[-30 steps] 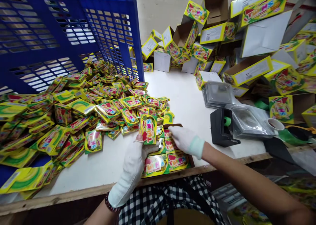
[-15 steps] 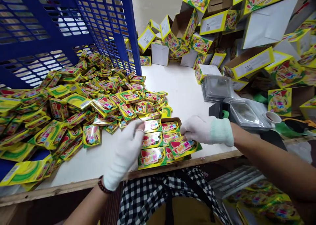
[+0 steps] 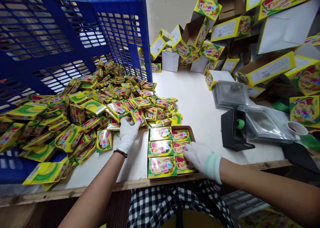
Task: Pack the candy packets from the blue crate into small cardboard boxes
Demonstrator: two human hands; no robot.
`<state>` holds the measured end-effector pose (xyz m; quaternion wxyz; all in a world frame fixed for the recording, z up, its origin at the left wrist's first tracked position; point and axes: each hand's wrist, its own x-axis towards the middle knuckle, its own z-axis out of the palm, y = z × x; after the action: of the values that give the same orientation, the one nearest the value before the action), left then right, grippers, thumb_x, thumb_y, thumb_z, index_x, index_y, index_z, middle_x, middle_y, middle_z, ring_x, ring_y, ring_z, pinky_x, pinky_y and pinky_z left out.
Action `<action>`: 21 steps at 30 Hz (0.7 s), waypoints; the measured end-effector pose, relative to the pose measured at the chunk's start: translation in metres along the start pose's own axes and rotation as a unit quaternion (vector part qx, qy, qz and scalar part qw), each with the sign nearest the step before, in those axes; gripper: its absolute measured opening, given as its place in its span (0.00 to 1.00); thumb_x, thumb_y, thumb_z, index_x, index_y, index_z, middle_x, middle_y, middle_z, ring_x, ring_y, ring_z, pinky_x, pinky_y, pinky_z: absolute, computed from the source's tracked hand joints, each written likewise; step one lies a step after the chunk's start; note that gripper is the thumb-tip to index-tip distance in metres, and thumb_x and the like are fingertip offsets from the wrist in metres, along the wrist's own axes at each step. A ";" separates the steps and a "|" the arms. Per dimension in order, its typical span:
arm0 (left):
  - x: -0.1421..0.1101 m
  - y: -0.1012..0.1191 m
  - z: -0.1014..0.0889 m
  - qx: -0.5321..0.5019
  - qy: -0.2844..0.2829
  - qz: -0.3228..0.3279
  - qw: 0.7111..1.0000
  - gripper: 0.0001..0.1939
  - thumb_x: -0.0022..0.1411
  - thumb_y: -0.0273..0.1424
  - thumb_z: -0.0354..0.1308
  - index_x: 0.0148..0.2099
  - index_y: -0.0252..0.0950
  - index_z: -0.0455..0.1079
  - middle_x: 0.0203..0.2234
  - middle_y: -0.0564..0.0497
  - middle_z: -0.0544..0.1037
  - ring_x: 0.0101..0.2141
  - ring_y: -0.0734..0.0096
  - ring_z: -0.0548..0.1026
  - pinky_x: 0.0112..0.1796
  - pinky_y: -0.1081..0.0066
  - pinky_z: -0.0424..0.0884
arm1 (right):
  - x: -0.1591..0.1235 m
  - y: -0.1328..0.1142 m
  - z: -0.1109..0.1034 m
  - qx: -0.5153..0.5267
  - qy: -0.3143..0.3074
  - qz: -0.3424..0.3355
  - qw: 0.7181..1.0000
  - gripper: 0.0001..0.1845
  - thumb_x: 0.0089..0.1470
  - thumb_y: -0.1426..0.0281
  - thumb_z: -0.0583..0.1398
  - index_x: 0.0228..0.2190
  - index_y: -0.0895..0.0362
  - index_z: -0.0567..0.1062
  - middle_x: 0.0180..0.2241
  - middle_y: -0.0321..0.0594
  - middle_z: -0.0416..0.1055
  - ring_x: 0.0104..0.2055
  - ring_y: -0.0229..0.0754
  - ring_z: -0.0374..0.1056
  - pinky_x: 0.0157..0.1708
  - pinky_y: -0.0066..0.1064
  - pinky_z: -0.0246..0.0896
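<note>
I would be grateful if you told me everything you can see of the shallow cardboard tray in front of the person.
The shallow brown cardboard tray lies flat on the white table top, close to its front edge. It is open-topped, with a low plain rim showing along the far side and right corner. Yellow and green Twins packets fill it in two columns, three deep, nearly hiding its inside. The gloved right hand rests on the right-hand column.

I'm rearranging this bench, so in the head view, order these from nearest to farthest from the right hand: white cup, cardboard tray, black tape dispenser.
1. Cardboard tray: front of the bench, beneath the right hand, which rests on its packets.
2. Black tape dispenser: to the hand's right, farther up the bench.
3. White cup: farthest right, beyond the dispenser.
</note>
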<state>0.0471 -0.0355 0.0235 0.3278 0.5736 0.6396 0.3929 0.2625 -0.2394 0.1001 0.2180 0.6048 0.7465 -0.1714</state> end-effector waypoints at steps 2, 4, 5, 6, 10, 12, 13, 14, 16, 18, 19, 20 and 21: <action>-0.003 0.003 0.000 -0.030 -0.026 -0.001 0.999 0.31 0.51 0.38 0.64 0.54 0.31 0.62 0.33 0.47 0.77 0.35 0.64 0.76 0.43 0.59 0.73 | 0.001 0.006 0.000 0.015 -0.002 -0.007 1.000 0.13 0.56 0.71 0.59 0.41 0.63 0.78 0.45 0.55 0.75 0.45 0.53 0.71 0.39 0.37 0.62; -0.013 0.010 -0.005 -0.084 -0.061 0.011 0.995 0.27 0.54 0.37 0.62 0.53 0.32 0.63 0.35 0.47 0.78 0.35 0.67 0.77 0.42 0.63 0.74 | 0.000 0.018 -0.005 0.063 -0.017 -0.030 0.997 0.13 0.53 0.69 0.63 0.40 0.62 0.78 0.42 0.51 0.76 0.42 0.50 0.71 0.37 0.34 0.61; -0.022 0.015 -0.009 -0.123 -0.077 0.023 0.989 0.25 0.55 0.37 0.61 0.53 0.32 0.63 0.37 0.46 0.79 0.36 0.68 0.78 0.42 0.64 0.75 | 0.000 0.024 -0.009 0.104 -0.010 -0.044 0.994 0.12 0.52 0.68 0.64 0.39 0.61 0.78 0.40 0.48 0.76 0.40 0.48 0.71 0.36 0.32 0.60; -0.034 0.023 -0.013 -0.164 -0.090 0.036 0.982 0.24 0.56 0.36 0.61 0.53 0.33 0.64 0.40 0.45 0.79 0.38 0.68 0.78 0.43 0.65 0.75 | 0.001 0.029 -0.014 0.155 0.017 -0.058 0.986 0.11 0.53 0.67 0.64 0.38 0.60 0.78 0.37 0.45 0.76 0.38 0.45 0.71 0.35 0.31 0.60; -0.097 0.066 -0.022 -0.275 -0.133 0.092 0.948 0.23 0.56 0.35 0.64 0.52 0.36 0.63 0.46 0.45 0.78 0.42 0.65 0.78 0.45 0.65 0.75 | 0.007 0.030 -0.035 0.375 0.237 -0.105 0.890 0.18 0.61 0.64 0.57 0.49 0.60 0.73 0.41 0.42 0.76 0.39 0.41 0.70 0.40 0.30 0.63; -0.128 0.085 -0.020 -0.261 -0.197 0.123 0.937 0.19 0.58 0.35 0.63 0.50 0.37 0.64 0.46 0.45 0.78 0.45 0.64 0.78 0.47 0.64 0.74 | 0.010 0.022 -0.044 0.422 0.283 -0.128 0.852 0.22 0.62 0.64 0.55 0.54 0.61 0.69 0.47 0.45 0.74 0.43 0.42 0.70 0.44 0.32 0.64; -0.138 0.089 -0.018 -0.237 -0.222 0.141 0.935 0.17 0.60 0.36 0.61 0.50 0.38 0.65 0.46 0.45 0.78 0.45 0.63 0.77 0.47 0.64 0.74 | 0.010 0.020 -0.047 0.422 0.288 -0.137 0.849 0.22 0.62 0.65 0.54 0.55 0.61 0.69 0.48 0.45 0.74 0.45 0.43 0.70 0.46 0.34 0.64; -0.143 0.090 -0.016 -0.202 -0.240 0.157 0.936 0.16 0.61 0.37 0.59 0.49 0.38 0.66 0.45 0.46 0.78 0.45 0.63 0.77 0.47 0.64 0.74 | 0.009 0.020 -0.049 0.411 0.285 -0.142 0.854 0.21 0.63 0.65 0.53 0.54 0.60 0.69 0.48 0.46 0.74 0.46 0.44 0.69 0.47 0.35 0.64; -0.137 0.082 -0.017 -0.125 -0.227 0.188 0.947 0.15 0.65 0.39 0.55 0.50 0.39 0.67 0.43 0.46 0.78 0.43 0.63 0.77 0.45 0.64 0.74 | 0.005 0.030 -0.052 0.374 0.278 -0.133 0.875 0.21 0.64 0.65 0.51 0.55 0.59 0.69 0.51 0.48 0.74 0.49 0.46 0.69 0.50 0.37 0.63; -0.110 0.062 -0.024 -0.058 -0.152 0.212 0.964 0.16 0.65 0.41 0.54 0.51 0.38 0.68 0.42 0.46 0.77 0.42 0.63 0.76 0.45 0.63 0.73 | 0.001 0.049 -0.052 0.329 0.243 -0.118 0.905 0.23 0.63 0.63 0.52 0.56 0.59 0.68 0.52 0.48 0.73 0.50 0.47 0.69 0.51 0.37 0.62; -0.092 0.051 -0.029 -0.028 -0.094 0.219 0.971 0.17 0.65 0.41 0.55 0.51 0.36 0.68 0.43 0.45 0.77 0.42 0.63 0.76 0.46 0.63 0.72 | 0.001 0.058 -0.051 0.303 0.207 -0.106 0.924 0.23 0.63 0.63 0.53 0.55 0.59 0.69 0.52 0.48 0.73 0.49 0.47 0.69 0.50 0.36 0.63; -0.072 0.040 -0.036 0.000 -0.027 0.222 0.975 0.19 0.63 0.42 0.57 0.51 0.35 0.68 0.43 0.44 0.76 0.42 0.62 0.76 0.46 0.62 0.72 | 0.001 0.066 -0.051 0.275 0.162 -0.092 0.943 0.22 0.62 0.64 0.54 0.54 0.59 0.71 0.50 0.48 0.74 0.48 0.46 0.70 0.49 0.35 0.63; -0.052 0.031 -0.042 0.035 0.038 0.219 0.974 0.21 0.62 0.42 0.58 0.51 0.33 0.68 0.44 0.43 0.75 0.41 0.61 0.75 0.45 0.62 0.72 | 0.003 0.071 -0.050 0.244 0.109 -0.079 0.960 0.20 0.61 0.65 0.55 0.52 0.59 0.72 0.48 0.48 0.75 0.46 0.46 0.71 0.46 0.34 0.64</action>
<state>0.0321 -0.0913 0.0687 0.1894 0.6953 0.5240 0.4540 0.3252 -0.1966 0.1412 -0.0329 0.5937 0.7466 -0.2984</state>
